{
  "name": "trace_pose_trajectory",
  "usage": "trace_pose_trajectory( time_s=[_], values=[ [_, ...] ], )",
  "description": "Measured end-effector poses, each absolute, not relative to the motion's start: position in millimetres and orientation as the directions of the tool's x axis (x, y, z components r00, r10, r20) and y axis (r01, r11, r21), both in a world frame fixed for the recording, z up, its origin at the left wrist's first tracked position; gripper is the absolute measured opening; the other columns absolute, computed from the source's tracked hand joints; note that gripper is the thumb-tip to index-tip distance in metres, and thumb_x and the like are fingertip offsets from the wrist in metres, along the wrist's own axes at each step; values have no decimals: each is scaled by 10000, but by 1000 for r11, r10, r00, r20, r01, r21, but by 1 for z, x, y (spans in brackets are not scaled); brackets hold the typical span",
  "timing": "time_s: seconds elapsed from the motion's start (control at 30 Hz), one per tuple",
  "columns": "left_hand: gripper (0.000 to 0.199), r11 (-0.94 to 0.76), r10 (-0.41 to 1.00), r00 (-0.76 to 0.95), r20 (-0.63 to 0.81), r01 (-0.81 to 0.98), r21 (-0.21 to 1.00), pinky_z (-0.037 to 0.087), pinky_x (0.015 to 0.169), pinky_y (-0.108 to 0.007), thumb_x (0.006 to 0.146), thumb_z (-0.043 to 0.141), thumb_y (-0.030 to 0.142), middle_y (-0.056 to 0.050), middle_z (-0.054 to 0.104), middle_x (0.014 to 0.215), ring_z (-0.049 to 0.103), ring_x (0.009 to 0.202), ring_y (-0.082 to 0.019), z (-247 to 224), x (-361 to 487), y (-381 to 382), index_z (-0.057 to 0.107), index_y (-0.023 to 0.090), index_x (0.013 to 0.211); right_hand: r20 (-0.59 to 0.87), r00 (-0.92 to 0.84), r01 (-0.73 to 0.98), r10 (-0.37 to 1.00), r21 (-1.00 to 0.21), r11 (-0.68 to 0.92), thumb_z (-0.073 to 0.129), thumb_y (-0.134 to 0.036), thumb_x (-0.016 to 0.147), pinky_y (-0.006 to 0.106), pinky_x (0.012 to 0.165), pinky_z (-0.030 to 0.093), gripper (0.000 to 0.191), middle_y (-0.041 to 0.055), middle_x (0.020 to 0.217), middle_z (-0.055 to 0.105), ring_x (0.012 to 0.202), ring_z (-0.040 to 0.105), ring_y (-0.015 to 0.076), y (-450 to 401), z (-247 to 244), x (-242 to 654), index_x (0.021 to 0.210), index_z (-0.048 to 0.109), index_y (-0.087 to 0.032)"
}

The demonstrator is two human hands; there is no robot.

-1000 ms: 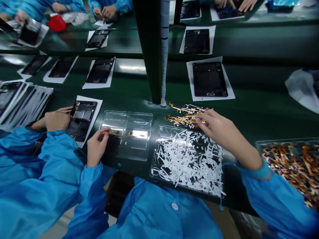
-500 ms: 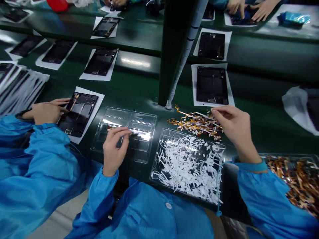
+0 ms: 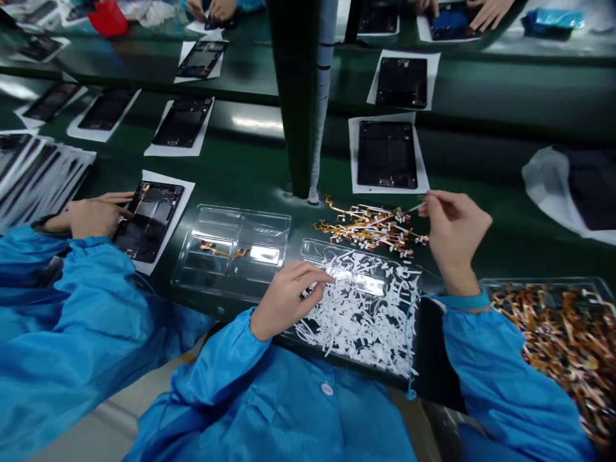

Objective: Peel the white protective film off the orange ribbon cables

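Observation:
My right hand [image 3: 455, 240] pinches the end of a thin flex cable [image 3: 414, 206] at the right side of a loose pile of orange and white flex cables [image 3: 368, 228]. Over a clear tray of white paper-like strips [image 3: 356, 327], my left hand [image 3: 291, 295] hovers with its fingers stretched out and the thumb apart. Nothing shows between them. To its left, a single orange flex cable [image 3: 224, 250] lies in a clear compartmented plastic tray [image 3: 192, 273].
Another clear tray of orange flex cables [image 3: 553, 321] stands at the right. Black tablet housings [image 3: 386, 155] rest on white sheets along the bench. A green post [image 3: 296, 128] rises behind the cable pile. At left, a co-worker's hands [image 3: 96, 215] touch a housing [image 3: 151, 218].
My left hand has let go of the flex cable in the compartmented tray and moved right, over the white strips. My right hand has drawn slightly away from the pile, pinching a cable.

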State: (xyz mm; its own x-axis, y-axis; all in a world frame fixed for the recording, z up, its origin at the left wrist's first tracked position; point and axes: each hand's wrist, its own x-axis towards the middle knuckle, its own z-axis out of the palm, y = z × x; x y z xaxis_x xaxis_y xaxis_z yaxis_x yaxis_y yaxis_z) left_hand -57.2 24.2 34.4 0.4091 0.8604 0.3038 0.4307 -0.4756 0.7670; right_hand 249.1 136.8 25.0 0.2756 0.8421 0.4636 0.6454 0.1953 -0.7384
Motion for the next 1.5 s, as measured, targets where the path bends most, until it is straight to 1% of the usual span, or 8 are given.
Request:
trace_pose_trajectory(
  time_s=[0.17,0.27,0.4,0.73,1.0,1.17,1.33,1.5],
  values=[
    [136,-323,932,274,237,333,886,587,773,-307,997,604,180,-33,758,957,702,874,-151,53,-24,33,726,205,1052,339,166,632,926,-757,164,685,-361,938,276,686,518,211,54,842,737,704,650,134,82,65,227,957,780,-174],
    [79,-363,928,200,315,297,883,598,752,-286,958,680,204,-26,757,900,691,811,-136,63,0,37,743,190,1003,217,65,591,974,-795,137,718,-393,915,266,619,523,208,32,779,740,644,651,135,45,77,211,923,788,-198],
    [62,-462,887,174,428,280,842,616,763,-286,927,736,212,-35,788,914,720,821,-136,63,23,33,758,176,972,114,87,442,990,-895,65,738,-379,905,262,610,540,145,7,785,736,648,665,140,10,74,198,923,762,-238],
    [62,-457,878,31,477,353,817,632,700,-274,918,739,193,-38,787,919,729,774,-132,52,29,14,771,190,972,179,87,425,980,-896,125,704,-262,940,256,611,505,48,-15,798,711,665,648,124,-14,72,187,948,748,-242],
    [56,-518,841,121,527,462,720,603,700,-254,939,672,149,-41,766,935,689,727,-118,53,26,12,714,169,972,267,22,540,963,-814,213,671,-229,965,258,681,499,73,-4,887,749,744,671,127,-18,70,176,1005,732,-231],
    [53,-465,884,228,409,521,716,585,727,-267,923,626,144,-23,700,846,662,768,-137,43,15,19,671,171,912,219,17,524,976,-833,178,661,-275,970,259,667,485,67,-4,842,715,727,642,134,-19,63,187,960,712,-233],
    [186,-251,943,288,164,296,922,561,614,-203,893,630,114,-37,736,935,683,778,-122,35,7,23,732,185,1032,27,4,464,1000,-885,22,649,-390,964,271,624,474,176,22,842,703,702,607,147,-15,55,201,940,719,-230],
    [105,-262,946,255,201,238,935,561,617,-224,928,656,181,-45,751,885,684,802,-142,36,10,23,760,179,911,-126,-24,346,992,-932,-110,707,-476,899,298,643,514,275,58,876,745,727,648,178,-12,48,194,957,758,-211]
  ],
)
